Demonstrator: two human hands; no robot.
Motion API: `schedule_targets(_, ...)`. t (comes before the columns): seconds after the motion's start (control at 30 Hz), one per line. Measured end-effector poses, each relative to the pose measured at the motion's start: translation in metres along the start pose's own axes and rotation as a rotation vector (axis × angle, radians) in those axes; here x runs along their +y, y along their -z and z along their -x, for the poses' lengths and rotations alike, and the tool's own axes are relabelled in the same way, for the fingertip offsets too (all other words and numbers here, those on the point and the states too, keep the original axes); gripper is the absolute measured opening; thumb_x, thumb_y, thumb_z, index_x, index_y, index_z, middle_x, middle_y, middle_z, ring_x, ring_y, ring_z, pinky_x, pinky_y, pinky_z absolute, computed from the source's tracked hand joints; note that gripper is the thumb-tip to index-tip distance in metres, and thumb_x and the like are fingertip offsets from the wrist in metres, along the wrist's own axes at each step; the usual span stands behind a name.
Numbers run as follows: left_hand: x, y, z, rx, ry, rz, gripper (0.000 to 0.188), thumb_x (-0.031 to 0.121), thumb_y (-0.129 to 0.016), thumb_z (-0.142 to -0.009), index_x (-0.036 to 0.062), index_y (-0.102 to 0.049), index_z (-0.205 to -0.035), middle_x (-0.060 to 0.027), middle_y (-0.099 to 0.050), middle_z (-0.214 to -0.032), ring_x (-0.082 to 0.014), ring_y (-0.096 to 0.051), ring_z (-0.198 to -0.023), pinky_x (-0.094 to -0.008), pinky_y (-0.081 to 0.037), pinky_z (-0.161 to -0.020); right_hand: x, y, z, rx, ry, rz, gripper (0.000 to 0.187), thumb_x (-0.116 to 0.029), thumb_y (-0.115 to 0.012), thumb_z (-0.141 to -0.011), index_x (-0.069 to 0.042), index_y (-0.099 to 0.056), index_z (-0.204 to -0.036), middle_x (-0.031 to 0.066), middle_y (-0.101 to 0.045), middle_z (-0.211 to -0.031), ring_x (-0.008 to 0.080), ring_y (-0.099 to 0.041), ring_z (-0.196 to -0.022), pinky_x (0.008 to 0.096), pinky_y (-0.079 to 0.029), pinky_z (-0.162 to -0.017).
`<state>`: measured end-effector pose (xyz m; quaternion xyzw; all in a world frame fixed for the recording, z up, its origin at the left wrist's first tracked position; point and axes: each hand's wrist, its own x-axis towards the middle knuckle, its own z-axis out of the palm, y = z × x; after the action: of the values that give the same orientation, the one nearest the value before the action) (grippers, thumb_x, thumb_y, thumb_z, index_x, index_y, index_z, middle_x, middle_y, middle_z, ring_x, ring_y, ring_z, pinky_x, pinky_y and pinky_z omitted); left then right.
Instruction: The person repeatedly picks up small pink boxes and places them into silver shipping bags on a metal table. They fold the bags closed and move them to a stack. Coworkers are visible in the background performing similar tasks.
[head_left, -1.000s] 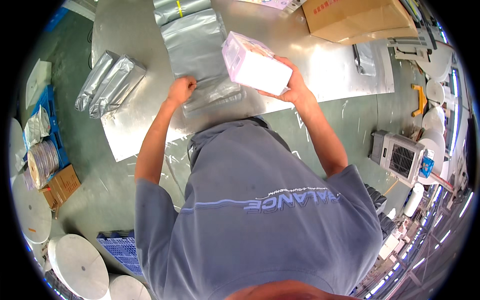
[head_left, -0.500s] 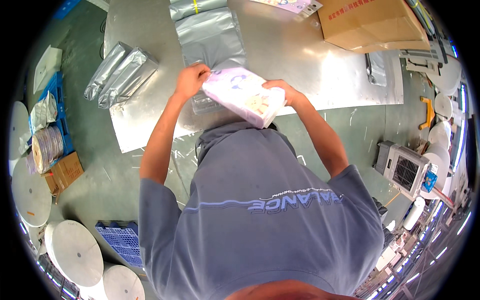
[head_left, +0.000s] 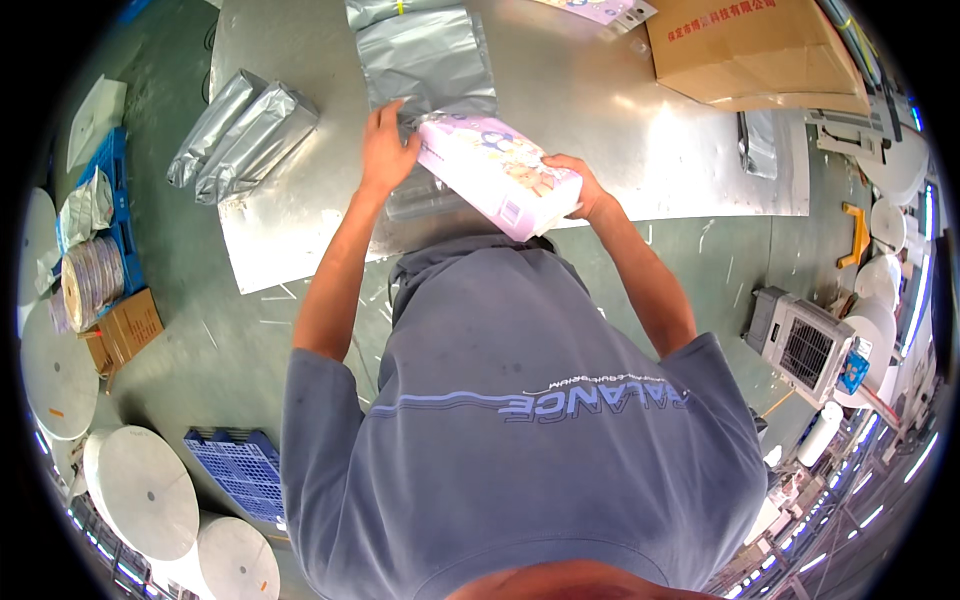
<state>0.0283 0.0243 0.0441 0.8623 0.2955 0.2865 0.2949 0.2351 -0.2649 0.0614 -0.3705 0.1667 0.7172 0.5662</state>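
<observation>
A pink-and-lilac plastic-wrapped soft pack (head_left: 495, 180) with cartoon prints lies tilted above the near edge of the metal table. My right hand (head_left: 580, 188) grips its right end, thumb on top. At its other end is my left hand (head_left: 388, 150), fingers stretched forward over the grey plastic bags (head_left: 425, 65) and thumb side beside the pack. These bags lie flat in a stack, the front one reaching under the pack. Two filled silver-grey packages (head_left: 258, 140) rest side by side at the table's left edge.
The metal table (head_left: 300, 215) has a cardboard box (head_left: 755, 55) at back right and a small grey bag (head_left: 758, 145) near its right edge. Around it stand large white paper rolls (head_left: 148, 495), a blue pallet (head_left: 238, 470) and an air cooler (head_left: 800, 340).
My left hand has gone from pinching near the pack's corner to stretched fingers over the bags. The pack has shifted slightly right and turned, showing more of its printed face.
</observation>
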Motion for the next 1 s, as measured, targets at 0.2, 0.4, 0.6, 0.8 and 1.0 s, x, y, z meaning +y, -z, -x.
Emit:
schedule_targets(0.2,-0.042,-0.012,0.037,-0.409,0.436,0.204,0.017,0.019,-0.070,-0.093,0.0044,-0.070,-0.100,-0.0172,-0.071,-0.084,-0.0373,-0.070,-0.081,-0.0486,-0.054,-0.074,0.018,-0.003,-0.004,-0.072,0.099,-0.008,0.061,-0.027,-0.068,-0.089,0.006,-0.054,-0.138,0.0235,-0.067,-0.132,0.0353,-0.069,-0.117,0.0457,-0.054,-0.106)
schedule_targets(0.4,-0.019,-0.034,0.094,-0.339,0.226,-0.116,0.011,0.013,-0.066,-0.090,0.0030,-0.064,-0.094,-0.0236,-0.071,-0.092,-0.0456,-0.069,-0.088,-0.0555,-0.053,-0.077,0.091,-0.043,-0.028,0.237,0.520,0.495,0.064,-0.029,-0.068,-0.098,0.000,-0.048,-0.151,0.0139,-0.063,-0.138,0.0249,-0.062,-0.120,0.0397,-0.052,-0.100)
schedule_targets(0.6,-0.023,-0.019,0.073,-0.451,0.290,-0.148,0.016,0.017,-0.065,-0.089,0.0038,-0.071,-0.097,-0.0236,-0.073,-0.095,-0.0453,-0.069,-0.091,-0.0545,-0.055,-0.079,0.048,-0.040,-0.077,0.806,0.894,1.494,0.028,-0.026,-0.067,-0.091,-0.008,-0.072,-0.112,0.0212,-0.071,-0.102,0.0404,-0.070,-0.093,0.0488,-0.056,-0.077)
schedule_targets(0.8,-0.049,0.004,0.131,-0.844,0.159,-0.224,0.029,0.025,-0.067,-0.085,0.0053,-0.076,-0.104,-0.0231,-0.074,-0.099,-0.0418,-0.071,-0.090,-0.0506,-0.056,-0.079,0.069,-0.018,-0.060,0.304,0.463,2.187,0.023,-0.025,-0.062,-0.084,-0.006,-0.072,-0.093,0.0193,-0.074,-0.092,0.0401,-0.071,-0.092,0.0522,-0.056,-0.075)
schedule_targets(1.0,-0.044,0.014,0.093,-0.555,0.412,0.084,0.018,0.018,-0.074,-0.083,0.0017,-0.071,-0.091,-0.0228,-0.070,-0.085,-0.0353,-0.072,-0.082,-0.0470,-0.055,-0.075,0.024,-0.008,-0.074,0.265,0.721,1.725,0.022,-0.021,-0.062,-0.089,-0.001,-0.070,-0.090,0.0162,-0.074,-0.094,0.0354,-0.072,-0.094,0.0505,-0.055,-0.078)
